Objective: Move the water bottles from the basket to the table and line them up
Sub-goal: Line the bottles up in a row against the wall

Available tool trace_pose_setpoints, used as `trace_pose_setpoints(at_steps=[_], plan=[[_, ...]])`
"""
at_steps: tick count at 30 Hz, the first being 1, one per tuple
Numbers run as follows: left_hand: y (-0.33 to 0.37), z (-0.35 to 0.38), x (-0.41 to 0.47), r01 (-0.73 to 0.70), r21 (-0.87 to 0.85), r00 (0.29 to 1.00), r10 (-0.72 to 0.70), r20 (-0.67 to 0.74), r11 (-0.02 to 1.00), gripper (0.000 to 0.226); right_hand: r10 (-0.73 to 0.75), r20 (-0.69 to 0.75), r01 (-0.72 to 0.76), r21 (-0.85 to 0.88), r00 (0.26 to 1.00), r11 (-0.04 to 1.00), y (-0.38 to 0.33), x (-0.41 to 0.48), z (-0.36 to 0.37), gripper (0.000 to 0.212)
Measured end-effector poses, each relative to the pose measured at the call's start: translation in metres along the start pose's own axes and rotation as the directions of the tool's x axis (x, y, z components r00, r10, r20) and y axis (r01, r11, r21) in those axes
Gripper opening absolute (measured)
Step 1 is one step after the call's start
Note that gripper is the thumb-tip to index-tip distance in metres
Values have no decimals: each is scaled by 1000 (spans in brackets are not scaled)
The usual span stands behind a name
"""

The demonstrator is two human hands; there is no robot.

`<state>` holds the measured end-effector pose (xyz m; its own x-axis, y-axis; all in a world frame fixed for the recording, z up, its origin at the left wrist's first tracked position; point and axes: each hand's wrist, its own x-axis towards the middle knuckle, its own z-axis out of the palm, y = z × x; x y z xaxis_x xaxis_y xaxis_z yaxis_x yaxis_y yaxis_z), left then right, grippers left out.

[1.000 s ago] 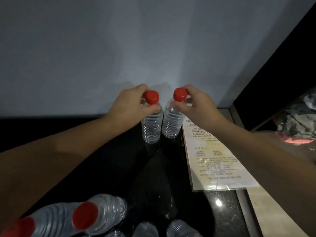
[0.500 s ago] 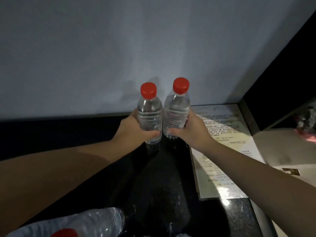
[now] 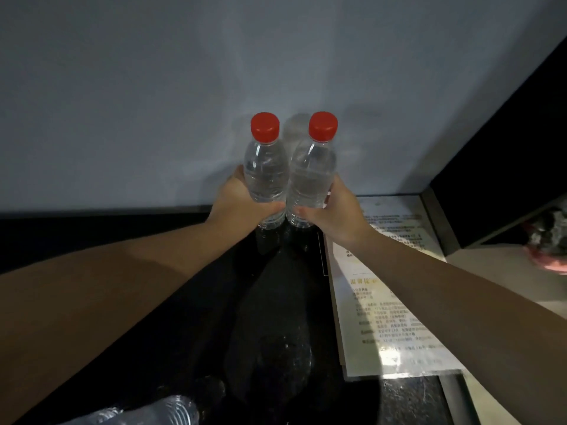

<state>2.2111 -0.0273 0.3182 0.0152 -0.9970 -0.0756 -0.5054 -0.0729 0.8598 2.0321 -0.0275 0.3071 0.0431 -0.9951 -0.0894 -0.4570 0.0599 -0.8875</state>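
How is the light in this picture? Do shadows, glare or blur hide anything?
Head view: dim light. The left bottle and right bottle cast soft shadows on the grey wall; the glossy table mirrors their bases; glare whitens the printed sheet's near end; the lying bottle at the bottom edge is blurred.

The scene is dimly lit. The far wall (image 3: 153, 102) is washed in soft grey light, and faint shadows of the bottles (image 3: 265, 167) are cast on it. The black tabletop (image 3: 276, 286) is almost lost in darkness. Glare is seen on the sheet (image 3: 389, 357) at right.
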Motion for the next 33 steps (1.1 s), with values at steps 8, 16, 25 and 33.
trace_pose_setpoints(at_steps=[8,16,25,33], plan=[[0,8,6,-17,-35,998,14,-67,999,63,-63,35,67,-106,997,992,-20,-3,-11,33],[-8,11,5,39,27,999,-39,-5,999,55,9,52,2,-216,999,976,-14,3,-13,39],[-10,10,7,13,75,1000,-14,11,997,57,-10,12,13,-198,1000,980,-13,1,-10,36],[-7,7,4,-9,110,1000,6,27,994,54,76,16,-69,-266,997,961,-15,-1,-4,26]])
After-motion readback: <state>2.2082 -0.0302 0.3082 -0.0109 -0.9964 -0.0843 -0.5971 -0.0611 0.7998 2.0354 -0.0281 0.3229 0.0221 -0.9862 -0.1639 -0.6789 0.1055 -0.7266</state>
